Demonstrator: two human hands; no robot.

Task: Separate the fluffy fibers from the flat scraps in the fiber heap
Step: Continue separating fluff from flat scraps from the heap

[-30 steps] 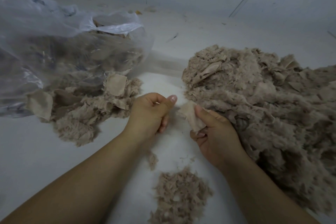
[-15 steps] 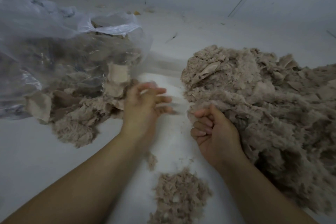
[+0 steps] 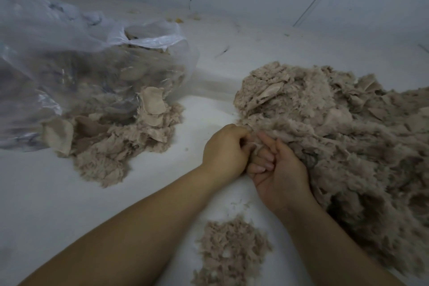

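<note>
- White sheeting (image 3: pixel 46 193) covers the work surface, meeting a pale wall at the far edge.
- Large heap of beige-brown fluffy fibers (image 3: pixel 336 141) fills the right edge, flat scraps showing among them.
- Clear plastic bag (image 3: pixel 69 58) spills a scrap-heavy pile (image 3: pixel 111 146) at the far left.
- Small sorted fluff pile (image 3: pixel 229 253) lies at the near edge.
- Left hand (image 3: pixel 224 151) and right hand (image 3: pixel 278 169) meet at the heap's near-left edge, fingers curled, pinching one tuft between them.
- Risk: a hard tug may scatter loose fluff into the sorted piles.
</note>
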